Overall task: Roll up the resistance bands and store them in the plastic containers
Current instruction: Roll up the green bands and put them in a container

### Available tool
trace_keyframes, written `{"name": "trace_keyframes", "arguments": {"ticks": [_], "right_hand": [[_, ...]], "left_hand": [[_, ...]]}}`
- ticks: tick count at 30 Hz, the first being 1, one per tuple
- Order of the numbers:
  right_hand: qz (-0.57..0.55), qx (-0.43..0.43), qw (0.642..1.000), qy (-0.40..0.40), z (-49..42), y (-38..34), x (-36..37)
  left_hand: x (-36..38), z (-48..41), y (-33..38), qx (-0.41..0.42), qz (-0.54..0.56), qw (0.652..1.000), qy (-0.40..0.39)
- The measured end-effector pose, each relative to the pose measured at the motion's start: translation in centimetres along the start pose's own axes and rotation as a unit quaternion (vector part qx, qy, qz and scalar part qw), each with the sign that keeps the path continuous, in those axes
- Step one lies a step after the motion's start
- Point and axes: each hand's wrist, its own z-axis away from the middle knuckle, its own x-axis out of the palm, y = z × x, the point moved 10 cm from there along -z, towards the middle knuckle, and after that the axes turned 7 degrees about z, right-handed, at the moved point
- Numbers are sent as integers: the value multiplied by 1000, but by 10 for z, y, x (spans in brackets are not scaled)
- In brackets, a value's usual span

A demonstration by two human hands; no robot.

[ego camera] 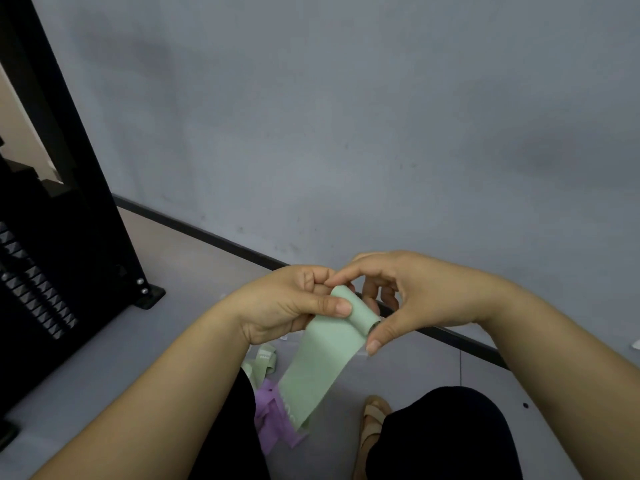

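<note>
Faces a wide grey wall (346,98), met at its foot by a black skirting strip (214,237) along a pale grey floor (173,306). Has a tall black metal frame (69,237) at the left, its bolted foot resting on the floor. Lower down, shows black trouser legs (450,427) and a tan sandal (372,424) on the floor between them. Holds both bare forearms in toward the middle, hands close together above the floor. Pinches a pale green resistance band (318,362) with the left hand (287,303), thumb pressed on the left end of the rolled part, fingers curled behind it. Clamps the right hand (415,296) on the roll's other end, thumb against the open end, forefinger arched over the top and touching the left fingers. Hangs the unrolled length flat, down and to the left from the roll, between the legs. On the floor beneath that tail, a crumpled purple band (273,420); touching or not, cannot tell. Just beyond, a second green band (263,362) with a printed label too small to read.
</note>
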Motion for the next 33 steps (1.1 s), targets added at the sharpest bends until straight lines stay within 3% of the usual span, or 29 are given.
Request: {"name": "trace_keyframes", "arguments": {"ticks": [6, 12, 19, 24, 33], "right_hand": [[4, 12, 1000, 22, 0, 3, 0], [-94, 5, 994, 51, 3, 8, -2], [-254, -22, 966, 39, 2, 16, 0], [-143, -4, 987, 74, 6, 20, -8], [23, -15, 993, 118, 4, 10, -21]], "left_hand": [[0, 2, -8, -6, -35, 999, -4], [-7, 2, -11, 4, -94, 995, 34], [5, 6, -3, 29, -94, 995, 4], [-1, 7, -4, 48, -105, 993, 31], [-7, 5, 6, 99, -57, 989, 90]]}}
